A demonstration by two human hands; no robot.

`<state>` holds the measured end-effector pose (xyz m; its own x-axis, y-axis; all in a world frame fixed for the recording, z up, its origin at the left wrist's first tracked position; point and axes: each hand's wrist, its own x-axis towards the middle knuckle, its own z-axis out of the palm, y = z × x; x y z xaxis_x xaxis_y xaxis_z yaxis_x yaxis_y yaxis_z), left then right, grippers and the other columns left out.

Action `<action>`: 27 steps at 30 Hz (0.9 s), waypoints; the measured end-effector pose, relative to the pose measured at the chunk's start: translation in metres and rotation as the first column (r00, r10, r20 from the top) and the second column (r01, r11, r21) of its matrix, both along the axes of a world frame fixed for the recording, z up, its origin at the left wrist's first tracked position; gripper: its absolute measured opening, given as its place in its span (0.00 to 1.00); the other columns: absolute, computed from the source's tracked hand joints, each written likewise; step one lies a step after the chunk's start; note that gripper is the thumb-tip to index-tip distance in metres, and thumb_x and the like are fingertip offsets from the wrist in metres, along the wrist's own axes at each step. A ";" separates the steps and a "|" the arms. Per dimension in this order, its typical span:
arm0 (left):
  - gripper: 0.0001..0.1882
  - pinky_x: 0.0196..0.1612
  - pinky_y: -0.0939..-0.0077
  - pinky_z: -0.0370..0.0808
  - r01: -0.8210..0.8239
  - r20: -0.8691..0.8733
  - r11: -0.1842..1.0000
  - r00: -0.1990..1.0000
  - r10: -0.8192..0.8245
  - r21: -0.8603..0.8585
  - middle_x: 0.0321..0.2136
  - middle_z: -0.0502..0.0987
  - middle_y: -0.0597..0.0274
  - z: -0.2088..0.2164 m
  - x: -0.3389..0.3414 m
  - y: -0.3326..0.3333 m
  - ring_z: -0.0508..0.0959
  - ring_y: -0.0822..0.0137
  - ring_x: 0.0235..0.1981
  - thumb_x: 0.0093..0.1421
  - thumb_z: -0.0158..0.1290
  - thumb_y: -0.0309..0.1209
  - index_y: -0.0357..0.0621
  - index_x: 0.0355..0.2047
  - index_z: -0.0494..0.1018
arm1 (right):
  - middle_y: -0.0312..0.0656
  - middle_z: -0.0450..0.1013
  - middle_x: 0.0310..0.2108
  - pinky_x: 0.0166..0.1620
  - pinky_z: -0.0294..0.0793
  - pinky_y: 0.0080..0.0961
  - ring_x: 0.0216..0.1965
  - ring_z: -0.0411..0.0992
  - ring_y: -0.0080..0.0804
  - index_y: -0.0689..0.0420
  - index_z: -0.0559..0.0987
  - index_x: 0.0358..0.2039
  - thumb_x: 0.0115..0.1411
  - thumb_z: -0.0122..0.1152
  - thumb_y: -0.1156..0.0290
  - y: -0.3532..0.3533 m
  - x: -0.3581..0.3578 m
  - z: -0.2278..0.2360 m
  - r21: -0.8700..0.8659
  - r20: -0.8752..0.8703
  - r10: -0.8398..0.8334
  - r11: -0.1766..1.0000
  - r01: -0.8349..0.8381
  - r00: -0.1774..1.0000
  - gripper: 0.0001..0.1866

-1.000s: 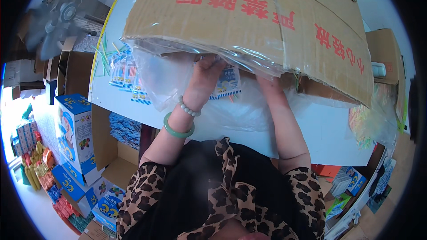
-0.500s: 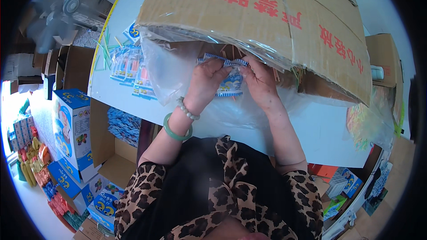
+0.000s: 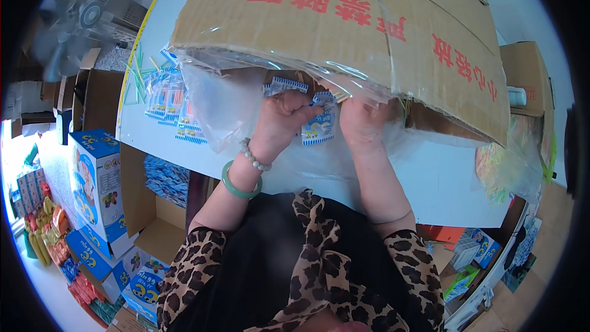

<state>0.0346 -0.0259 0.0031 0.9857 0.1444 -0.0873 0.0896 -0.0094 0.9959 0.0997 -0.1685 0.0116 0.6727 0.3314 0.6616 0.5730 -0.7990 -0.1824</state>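
A large cardboard box [image 3: 319,18] lies with its mouth toward me, lined with clear plastic [image 3: 215,104]. At its mouth my left hand [image 3: 278,122] is closed on a small blue-and-white packet [image 3: 318,128], pinched at its upper edge. Another such packet [image 3: 285,86] stands up behind the fingers; I cannot tell whether they hold it too. My right hand [image 3: 362,124] reaches under the box's edge, its fingertips hidden by plastic and cardboard. Thin pale sticks [image 3: 339,94] show beside its fingers.
Similar packets [image 3: 165,99] and thin green straws [image 3: 139,72] lie left on the white table [image 3: 203,158]. Below the left edge, an open carton [image 3: 161,212] contains blue packets. Printed blue-and-white boxes [image 3: 98,178] stack farther left. A plastic bag of colourful straws [image 3: 507,160] sits right.
My right hand has let go of the packet's edge and moved right, into the box mouth. The left hand keeps hold of the packet. The whole view has shifted slightly.
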 end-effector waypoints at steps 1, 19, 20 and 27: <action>0.03 0.25 0.81 0.67 0.020 -0.023 0.998 0.999 -0.022 -0.064 0.18 0.69 0.68 0.001 0.000 0.000 0.69 0.78 0.21 0.52 0.57 0.21 0.34 0.24 0.74 | 0.43 0.75 0.30 0.42 0.69 0.33 0.36 0.72 0.40 0.55 0.79 0.32 0.52 0.56 0.74 0.004 -0.001 -0.008 0.173 -0.209 0.027 0.985 0.010 0.978 0.07; 0.03 0.16 0.85 0.63 -0.026 -0.078 0.986 0.997 0.013 -0.163 0.17 0.70 0.69 -0.001 -0.004 0.009 0.66 0.80 0.14 0.53 0.57 0.21 0.35 0.24 0.74 | 0.47 0.77 0.27 0.40 0.71 0.38 0.32 0.74 0.46 0.58 0.81 0.29 0.56 0.50 0.72 -0.020 0.022 -0.059 -0.166 -0.137 0.035 0.984 -0.058 0.990 0.10; 0.03 0.16 0.85 0.63 -0.030 -0.077 0.986 0.997 0.017 -0.163 0.17 0.70 0.69 0.001 -0.002 0.008 0.66 0.80 0.14 0.53 0.57 0.21 0.35 0.24 0.74 | 0.47 0.77 0.27 0.40 0.71 0.38 0.32 0.74 0.46 0.58 0.81 0.29 0.56 0.50 0.72 -0.025 0.024 -0.058 -0.167 -0.136 0.039 0.984 -0.062 0.990 0.10; 0.07 0.17 0.83 0.63 -0.049 -0.012 0.998 0.999 0.050 0.038 0.14 0.69 0.70 0.000 -0.002 0.007 0.65 0.80 0.14 0.53 0.57 0.23 0.36 0.20 0.71 | 0.49 0.74 0.37 0.46 0.70 0.36 0.41 0.72 0.46 0.58 0.77 0.36 0.54 0.52 0.73 -0.035 0.010 -0.023 0.137 -0.421 0.025 0.990 0.036 0.907 0.09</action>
<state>0.0328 -0.0189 0.0033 0.9760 0.1964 -0.0938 0.1040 -0.0420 0.9937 0.1093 -0.2040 -0.0109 0.9000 0.2529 0.3549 0.4138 -0.7511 -0.5143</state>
